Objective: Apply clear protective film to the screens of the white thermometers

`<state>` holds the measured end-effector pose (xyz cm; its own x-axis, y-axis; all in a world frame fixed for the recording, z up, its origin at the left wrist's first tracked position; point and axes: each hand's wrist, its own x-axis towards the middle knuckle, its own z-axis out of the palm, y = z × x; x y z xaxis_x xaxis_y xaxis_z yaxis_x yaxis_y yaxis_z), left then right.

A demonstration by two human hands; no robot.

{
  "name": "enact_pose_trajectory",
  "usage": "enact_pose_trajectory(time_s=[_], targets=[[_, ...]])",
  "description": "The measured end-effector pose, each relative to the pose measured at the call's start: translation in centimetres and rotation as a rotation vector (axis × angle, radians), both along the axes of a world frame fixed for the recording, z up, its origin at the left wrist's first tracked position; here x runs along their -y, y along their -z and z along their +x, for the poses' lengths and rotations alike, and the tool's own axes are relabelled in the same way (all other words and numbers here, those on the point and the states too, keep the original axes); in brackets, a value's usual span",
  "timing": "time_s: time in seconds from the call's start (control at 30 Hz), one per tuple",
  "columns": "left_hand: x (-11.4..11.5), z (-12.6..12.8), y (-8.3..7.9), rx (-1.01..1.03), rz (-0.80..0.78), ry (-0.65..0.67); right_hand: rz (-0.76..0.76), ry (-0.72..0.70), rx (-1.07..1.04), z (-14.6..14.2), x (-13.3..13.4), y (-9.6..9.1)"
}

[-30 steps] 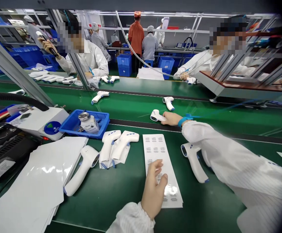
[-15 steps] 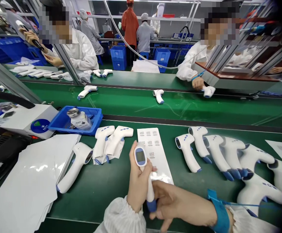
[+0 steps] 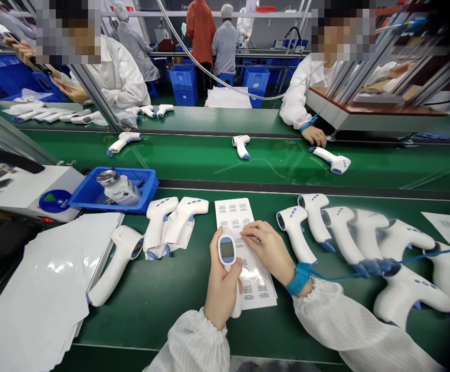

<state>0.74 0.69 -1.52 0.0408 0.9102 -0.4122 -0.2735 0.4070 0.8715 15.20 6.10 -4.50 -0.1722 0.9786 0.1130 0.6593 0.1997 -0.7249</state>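
My left hand [image 3: 222, 289] is closed around the handle of a white infrared thermometer [image 3: 227, 250]. Its small grey screen with a blue surround faces up towards me, and much of the handle is hidden by my fingers. Under it lies a white sheet of printed labels [image 3: 256, 281]. My right hand [image 3: 268, 249], with a blue wrist strap [image 3: 299, 279], reaches over this sheet. Its thumb and fingertips are pinched together at the printed rows; whether a label is between them is too small to tell.
Several white thermometers [image 3: 343, 232] lie to the right, and others [image 3: 186, 219] to the left. A blue tray [image 3: 112, 205] holds a metal-topped bottle. White sheets [image 3: 42, 289] are stacked at left. Beyond, a green belt [image 3: 194, 160] carries thermometers, with a co-worker's hand [image 3: 314, 136] beside one.
My right hand has moved from the thermometer's lower handle up to the label sheet. The handle's blue end no longer shows. Across the belt, a co-worker has let go of a thermometer.
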Motion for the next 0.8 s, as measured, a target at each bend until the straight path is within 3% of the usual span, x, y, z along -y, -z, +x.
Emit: enact_pose_trajectory(time_s=[0.23,0.47,0.6,0.67,0.8], targets=[[-0.1,0.0,-0.1,-0.012,0.001,0.005,-0.056,0.0,-0.076,-0.7,-0.5,0.5],[-0.1,-0.1,-0.2,-0.029,0.019,0.015,-0.119,-0.072,0.039,-1.4,-2.0,-1.0],[-0.3,-0.2,0.0,-0.014,0.034,0.015,-0.148,-0.143,0.004,-1.1,-0.9,-2.1],[-0.2,0.1,0.1,0.017,0.029,0.004,-0.252,-0.176,-0.136,-0.1,0.4,-3.0],[0.7,-0.4,-0.9,0.099,0.004,-0.03,-0.653,-0.308,-0.569,2.7,3.3,-5.2]])
